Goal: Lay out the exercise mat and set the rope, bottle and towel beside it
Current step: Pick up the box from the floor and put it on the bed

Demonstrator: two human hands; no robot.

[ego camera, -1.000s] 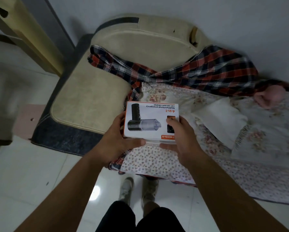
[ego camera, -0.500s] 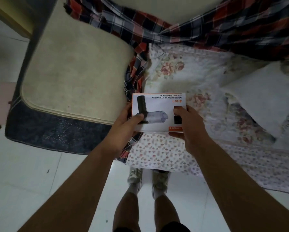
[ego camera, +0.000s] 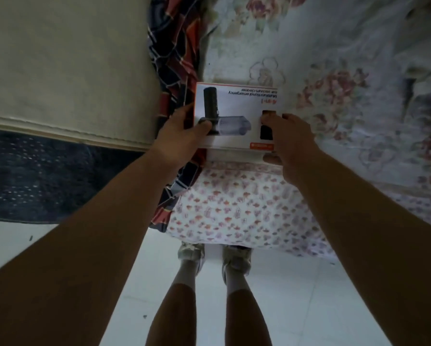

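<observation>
A white and orange product box with a picture of a small car vacuum cleaner is held low over the floral bedding. My left hand grips its left edge, thumb across the printed face. My right hand grips its right near corner, fingers on top and thumb under the near edge. No exercise mat, rope, bottle or towel can be told in this view.
A cream cushion on a dark blue patterned base lies to the left. A red and navy plaid cloth hangs between cushion and bedding. My feet stand on white floor tiles at the bedding's edge.
The view has tilted down and closed in on the bedding. The box has stayed in both hands and sits lower, nearer the floral cover.
</observation>
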